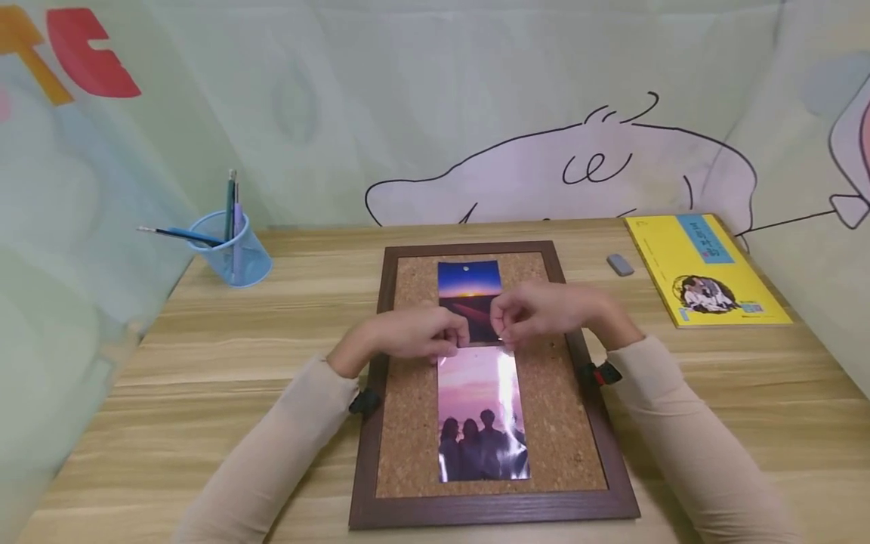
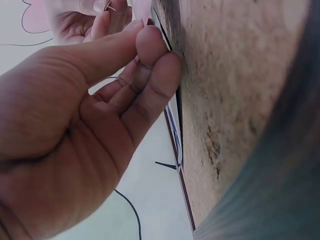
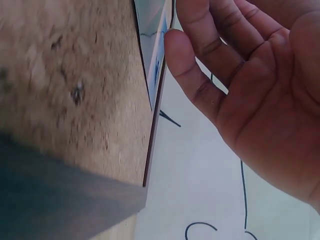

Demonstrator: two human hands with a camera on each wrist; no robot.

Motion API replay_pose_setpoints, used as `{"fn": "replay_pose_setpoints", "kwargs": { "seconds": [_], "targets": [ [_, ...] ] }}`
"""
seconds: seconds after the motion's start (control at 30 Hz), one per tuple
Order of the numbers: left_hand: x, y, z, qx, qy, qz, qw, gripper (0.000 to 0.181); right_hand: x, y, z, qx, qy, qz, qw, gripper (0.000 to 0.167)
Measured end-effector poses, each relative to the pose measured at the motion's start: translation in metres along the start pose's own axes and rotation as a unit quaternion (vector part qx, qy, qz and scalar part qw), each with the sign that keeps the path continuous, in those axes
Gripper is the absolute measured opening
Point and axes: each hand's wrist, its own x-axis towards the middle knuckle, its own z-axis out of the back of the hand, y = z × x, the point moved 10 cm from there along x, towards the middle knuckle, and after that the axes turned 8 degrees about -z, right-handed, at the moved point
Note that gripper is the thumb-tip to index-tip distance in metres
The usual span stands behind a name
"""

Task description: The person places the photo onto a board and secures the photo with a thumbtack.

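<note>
On the framed corkboard [image 1: 411, 431] lies a pink photo [image 1: 476, 393] with dark silhouettes of people. My left hand [image 1: 423, 332] pinches its upper left corner between thumb and index finger. Over the upper right corner is my right hand [image 1: 544, 308], fingers bent. A small thumbtack [image 2: 110, 6] with a thin golden point is pinched in the right fingertips, as the left wrist view shows. Above the pink photo, a sunset photo [image 1: 469, 281] is fixed with a pale tack [image 1: 465, 268] near its top; both hands partly cover it.
A blue mesh pen cup [image 1: 239, 257] with several pens and pencils stands at the back left of the wooden table [image 1: 306, 279]. To the right of the board are a grey eraser [image 1: 620, 264] and a yellow book [image 1: 680, 264]. A printed cloth hangs behind.
</note>
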Motion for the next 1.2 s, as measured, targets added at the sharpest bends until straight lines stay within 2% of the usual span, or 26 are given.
{"fn": "replay_pose_setpoints", "kwargs": {
  "seconds": [0.2, 0.37, 0.67, 0.93, 1.2],
  "targets": [
    [0.003, 0.002, -0.002, -0.01, 0.001, 0.023, 0.9997, 0.005, 0.011, 0.006, -0.007, -0.029, 0.01, 0.012, 0.9994, 0.008],
    [0.003, 0.001, -0.002, -0.009, -0.005, 0.024, 0.9997, 0.003, 0.022, 0.011, -0.017, -0.035, 0.025, 0.017, 0.999, 0.002],
    [0.004, -0.002, 0.001, 0.044, -0.02, 0.033, 0.9983, 0.008, 0.035, 0.006, -0.032, -0.034, 0.048, -0.037, 0.9976, 0.005],
    [0.005, -0.001, 0.002, 0.057, -0.022, 0.046, 0.9971, 0.007, 0.04, 0.006, -0.036, -0.042, 0.041, -0.044, 0.9973, 0.006],
    [0.002, 0.005, 0.001, 0.061, -0.008, 0.066, 0.9959, 0.008, 0.042, 0.003, -0.037, -0.04, 0.046, -0.079, 0.995, 0.01]
  ]
}}
